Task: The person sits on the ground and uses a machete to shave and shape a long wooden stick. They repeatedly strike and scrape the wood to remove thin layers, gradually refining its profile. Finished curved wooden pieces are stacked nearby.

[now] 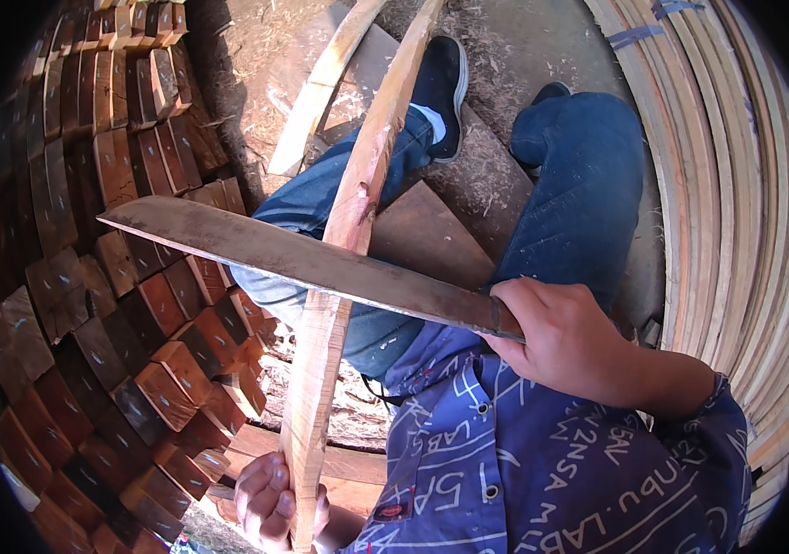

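Observation:
My right hand (552,337) is closed round the handle of a machete (321,258). Its long, broad, dull brown blade points left and lies across the upper face of a long curved wooden strip (321,369). Near the lower edge, my left hand (270,503) grips the near end of that strip, with fingers wrapped round it. The strip runs away from me over my left leg, and a pinkish knot marks it beyond the blade. Most of the machete's handle is hidden in my right hand.
Stacked reddish-brown wood blocks (173,379) rise on the left. Long pale curved strips (718,185), bound with bluish ties, stand on the right. Another curved wooden piece (316,102) lies beyond my left leg. Wood chips litter the ground around a flat brown board (431,235).

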`<state>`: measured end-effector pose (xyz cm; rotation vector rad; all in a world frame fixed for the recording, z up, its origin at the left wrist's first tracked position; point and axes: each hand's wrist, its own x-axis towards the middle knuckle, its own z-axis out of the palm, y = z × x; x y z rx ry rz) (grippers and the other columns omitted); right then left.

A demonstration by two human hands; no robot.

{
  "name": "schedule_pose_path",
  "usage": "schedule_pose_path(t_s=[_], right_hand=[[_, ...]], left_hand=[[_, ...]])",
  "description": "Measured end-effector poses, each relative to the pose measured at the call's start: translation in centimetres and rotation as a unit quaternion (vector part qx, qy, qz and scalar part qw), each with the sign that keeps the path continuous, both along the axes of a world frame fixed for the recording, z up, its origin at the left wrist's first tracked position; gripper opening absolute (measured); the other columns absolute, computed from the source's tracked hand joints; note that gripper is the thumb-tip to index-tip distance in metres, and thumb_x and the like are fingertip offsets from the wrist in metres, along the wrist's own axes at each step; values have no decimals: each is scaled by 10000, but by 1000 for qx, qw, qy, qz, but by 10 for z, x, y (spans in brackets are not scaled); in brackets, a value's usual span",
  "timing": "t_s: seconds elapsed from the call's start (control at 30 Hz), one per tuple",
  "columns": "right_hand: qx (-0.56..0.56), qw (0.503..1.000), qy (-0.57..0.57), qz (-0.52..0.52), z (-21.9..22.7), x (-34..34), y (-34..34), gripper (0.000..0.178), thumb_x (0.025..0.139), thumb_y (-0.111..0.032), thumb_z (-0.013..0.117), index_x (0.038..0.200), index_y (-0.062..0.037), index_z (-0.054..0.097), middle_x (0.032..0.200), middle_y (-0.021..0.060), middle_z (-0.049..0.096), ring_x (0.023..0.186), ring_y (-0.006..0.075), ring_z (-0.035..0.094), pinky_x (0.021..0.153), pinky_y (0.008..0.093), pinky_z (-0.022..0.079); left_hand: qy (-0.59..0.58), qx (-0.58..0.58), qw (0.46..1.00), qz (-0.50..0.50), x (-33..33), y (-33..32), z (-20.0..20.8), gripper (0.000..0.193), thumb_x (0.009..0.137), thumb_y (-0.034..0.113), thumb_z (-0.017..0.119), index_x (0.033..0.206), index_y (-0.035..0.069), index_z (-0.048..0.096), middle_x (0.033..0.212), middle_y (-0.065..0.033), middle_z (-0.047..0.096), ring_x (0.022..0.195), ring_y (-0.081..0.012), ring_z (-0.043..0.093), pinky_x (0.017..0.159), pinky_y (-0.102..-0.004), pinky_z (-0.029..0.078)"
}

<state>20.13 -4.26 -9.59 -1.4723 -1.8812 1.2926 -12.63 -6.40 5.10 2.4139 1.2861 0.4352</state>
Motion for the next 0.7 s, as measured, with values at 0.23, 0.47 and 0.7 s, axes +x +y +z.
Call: schedule_pose_path(t_s=[0.23, 0.47, 0.7], right_hand=[[107, 990, -72, 54, 19, -20, 4, 307, 725, -159, 753, 884, -67, 507, 694, 57, 518, 610, 170, 617, 525, 307, 512], [94, 989, -87, 68, 8, -32, 17, 211, 789, -159, 692, 882, -59, 531, 700, 99, 588, 630, 248, 653, 532, 366, 530], [-57, 980, -190, -6, -40, -14, 35, 243, 779, -212, 736, 820, -4, 617, 678, 193, 644, 669, 379, 664, 614, 458, 535]], left_hand=[[-18, -1, 999, -47, 8, -2, -6, 309, 867, 120, 692, 1104, -12, 544, 953, -201, 628, 907, -374, 663, 740, -510, 587], [-94, 101, 990, 17, 1, -10, -46, 259, 804, 161, 782, 882, 10, 587, 755, -164, 674, 700, -309, 703, 594, -436, 619], [-106, 95, 990, 9, 0, -28, -57, 65, 839, 67, 656, 850, 13, 621, 789, -139, 694, 757, -296, 713, 626, -407, 630]])
